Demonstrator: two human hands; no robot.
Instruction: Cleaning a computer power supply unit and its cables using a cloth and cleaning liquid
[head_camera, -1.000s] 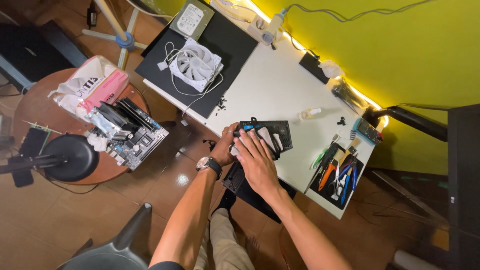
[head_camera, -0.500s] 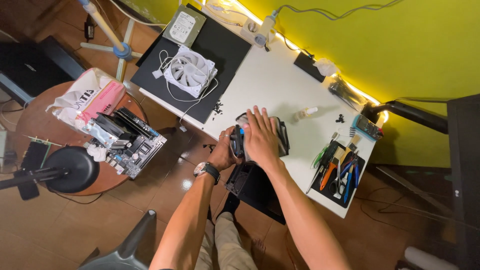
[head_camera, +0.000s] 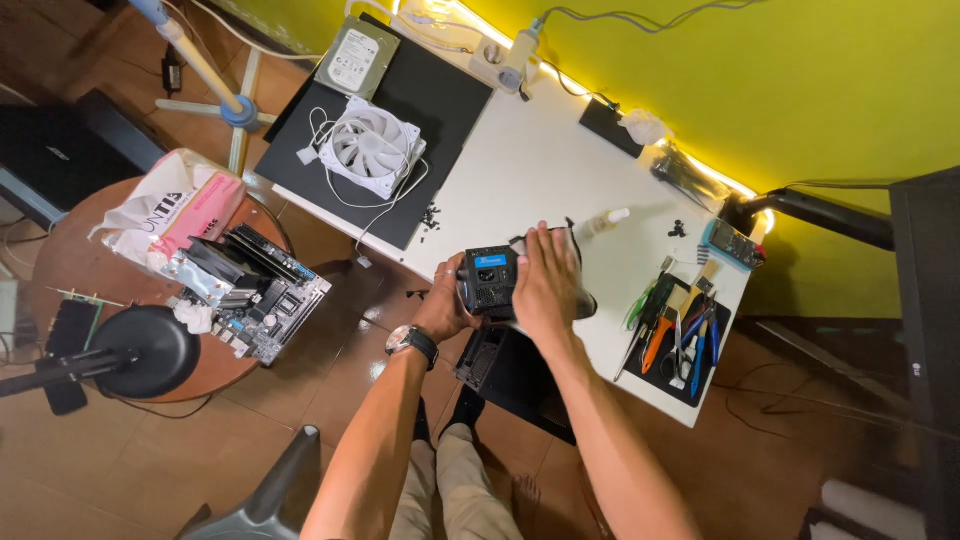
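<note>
The white counter (head_camera: 540, 170) runs slantwise under the green wall and serves as the landmark here. On the counter's far left end lies a black mat (head_camera: 440, 110), carrying a white case fan (head_camera: 372, 146) with its thin cable looped around it, and a grey hard drive (head_camera: 352, 56) at the mat's far corner. Off the counter's left side stands a round brown side table (head_camera: 60, 270) bearing a motherboard (head_camera: 250, 290) and a pink-and-white bag (head_camera: 170, 205). At the counter's right end sits a black tool tray (head_camera: 690, 375) filled with pliers and screwdrivers with coloured handles. At the counter's near edge, roughly midway along it, a small black power supply box (head_camera: 490, 282) is held up off the surface. The left hand (head_camera: 445, 305), a watch on its wrist, cups the box's left side, its fingers wrapped around the casing. The right hand (head_camera: 545, 285) lies flat over the box's right side, fingers stretched forward and close together, pressing on it. Just beyond the right hand a small white bottle (head_camera: 605, 220) lies on the counter.
</note>
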